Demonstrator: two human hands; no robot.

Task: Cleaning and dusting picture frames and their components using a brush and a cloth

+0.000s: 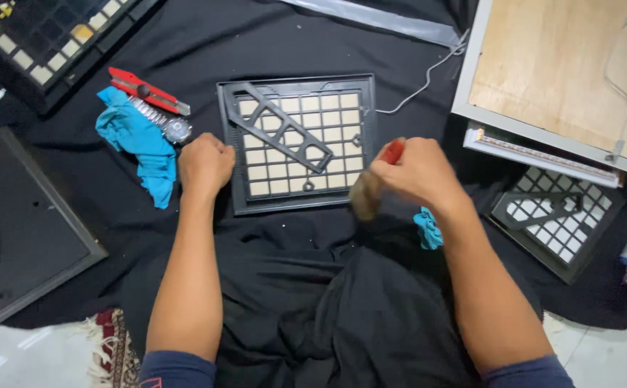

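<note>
Right hand [417,172] clenched around a brush [371,190]: red handle tip pokes out above the knuckles, tan bristles blurred below the fist, at the lower right corner of the square frame [297,144]. Whether the bristles touch the frame cannot be told.

Frame: dark grey plastic, raised rim, holding a grid of pale cream square cells; a flat slotted grey bar lies diagonally across it from upper left to lower right.

Left hand [204,164] balled into a fist, knuckles against the frame's left rim; holds nothing that shows.

Just left of that fist: crumpled turquoise cloth [137,140], soft folds. On its upper edge a metal-banded wristwatch [166,122], and beside that a red utility knife [148,91], slim and glossy.

Below the right wrist a small scrap of turquoise fabric [428,228].

Further right: a second grid frame [558,219], same make, tilted; above it a wooden panel [565,72] in a pale metal border, with a thin white cable [421,85] trailing toward the frame in hand.

Far left: flat black slab [19,223], matte. All on black cloth [256,244], wrinkled.
</note>
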